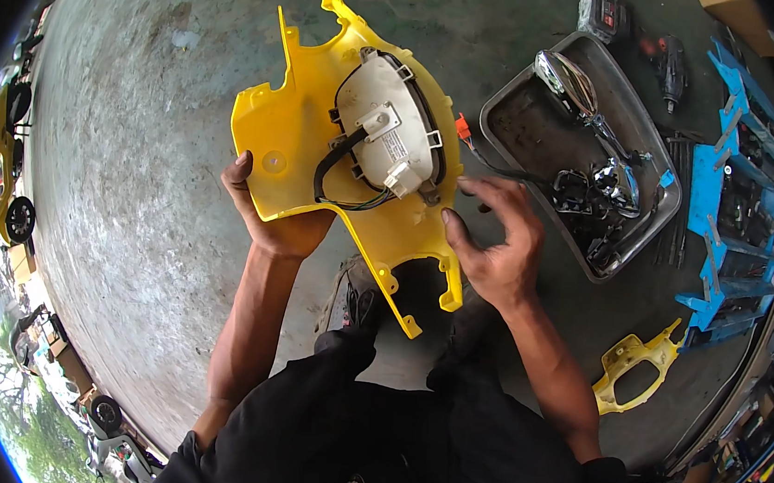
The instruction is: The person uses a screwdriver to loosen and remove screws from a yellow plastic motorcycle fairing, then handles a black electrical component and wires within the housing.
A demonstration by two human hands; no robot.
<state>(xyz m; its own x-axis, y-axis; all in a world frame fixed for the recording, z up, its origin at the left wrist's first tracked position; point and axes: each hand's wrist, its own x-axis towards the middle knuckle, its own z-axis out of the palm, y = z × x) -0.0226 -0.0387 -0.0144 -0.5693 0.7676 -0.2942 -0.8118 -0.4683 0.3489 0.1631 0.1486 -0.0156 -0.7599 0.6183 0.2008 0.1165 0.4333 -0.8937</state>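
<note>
A yellow plastic scooter cover (298,154) is tilted up in front of me, its inner side facing me. My left hand (287,232) grips its lower left edge, the thumb on the near face and the other fingers hidden behind. Set into the cover is an instrument cluster (382,101) with a white back and a dark rim. Black cable (324,172) loops from its connector down along the cover. Beside the cover's right edge is my right hand (506,244), thumb and forefinger spread, seemingly with nothing between them. Whether its fingertips touch the edge I cannot tell.
A metal tray (501,122) with mirrors and wiring lies to the right. Beyond it are a power tool (671,73), a battery pack (604,16) and a blue toolbox (705,226). A smaller yellow frame (613,366) lies at lower right. Scooters (4,158) line the left.
</note>
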